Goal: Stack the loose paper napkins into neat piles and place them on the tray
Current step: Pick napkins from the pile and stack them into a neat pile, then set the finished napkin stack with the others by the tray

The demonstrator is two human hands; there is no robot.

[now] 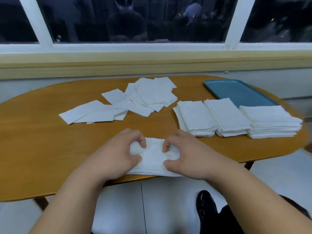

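Near edge of table, centre: left hand and right hand, fingers and thumbs curled, pinched a thin napkin stack at its two sides; judged light, soft, limp, sheets apt to slide or crumple; best held by opposite sides, whole thickness pinched. Toward right end: three neat piles side by side; loose napkins scattered mid-table. Far right corner: blue tray; could not tell whether the rightmost pile rested on it.
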